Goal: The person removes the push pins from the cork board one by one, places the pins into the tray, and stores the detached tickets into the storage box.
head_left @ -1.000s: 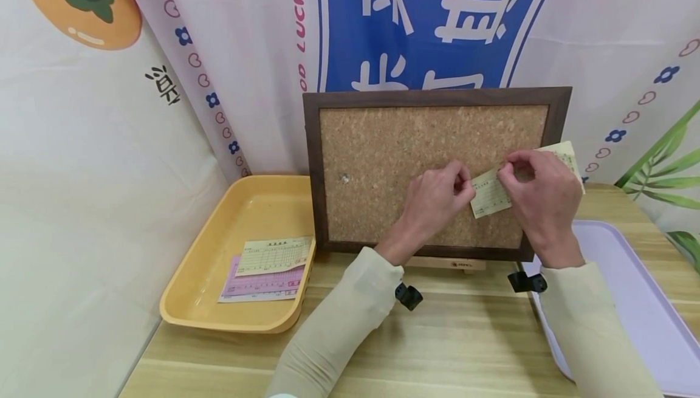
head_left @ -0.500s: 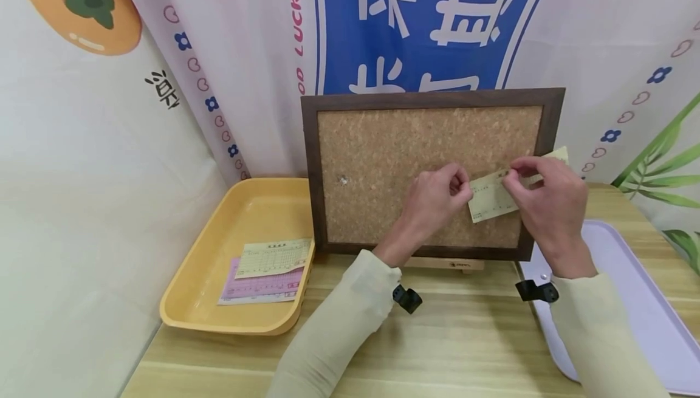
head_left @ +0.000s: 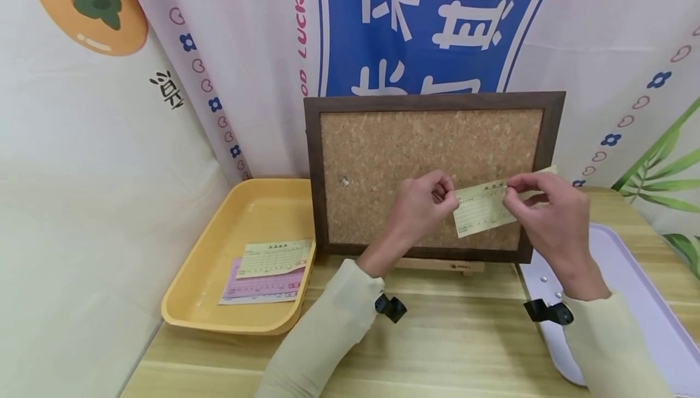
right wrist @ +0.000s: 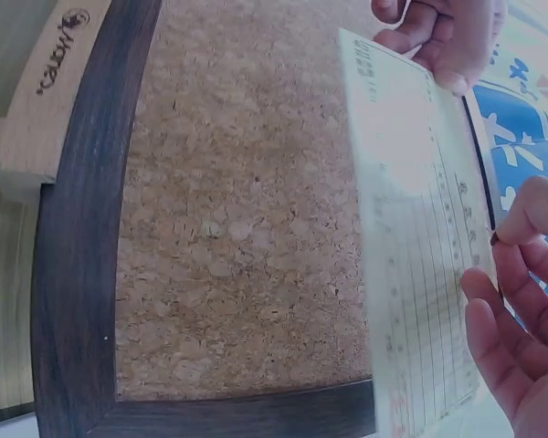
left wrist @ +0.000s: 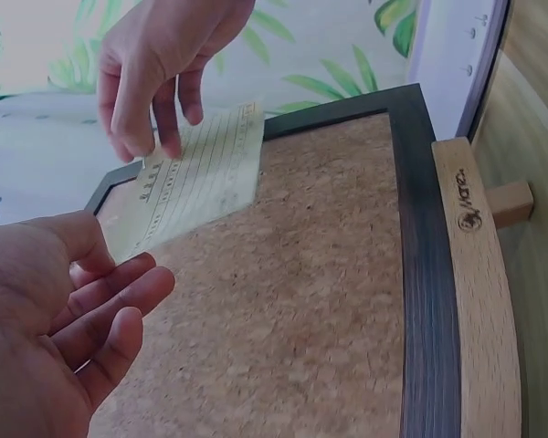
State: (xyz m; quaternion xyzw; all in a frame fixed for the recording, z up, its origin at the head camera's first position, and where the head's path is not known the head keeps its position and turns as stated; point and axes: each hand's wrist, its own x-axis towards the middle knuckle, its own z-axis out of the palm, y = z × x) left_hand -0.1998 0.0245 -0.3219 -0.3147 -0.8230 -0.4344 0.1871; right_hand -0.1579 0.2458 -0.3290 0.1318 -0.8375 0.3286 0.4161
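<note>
A pale yellow printed receipt slip [head_left: 481,209] is stretched between both hands in front of the framed cork board [head_left: 426,143]. My left hand [head_left: 418,209] pinches its upper left corner between thumb and forefinger; in the left wrist view the left hand's [left wrist: 73,319] other fingers are loosely bent. My right hand [head_left: 552,216] pinches the upper edge near the middle, and the slip's right end runs behind it. In the right wrist view a tiny dark speck shows at the right hand's [right wrist: 525,301] fingertips; I cannot tell what it is. The slip [right wrist: 402,219] tilts, its right end higher.
A clear pin [head_left: 344,181] sits on the cork at left. The yellow tray [head_left: 186,276] at left holds yellow, pink and white slips [head_left: 268,264]. A lilac tray [head_left: 618,264] at right has small clear pins [head_left: 544,279]. A wooden stand [head_left: 437,264] supports the board.
Both hands have come down slightly with the slip, the left also shifting left. More of the slip's printed face shows, and its right end stands lower than before.
</note>
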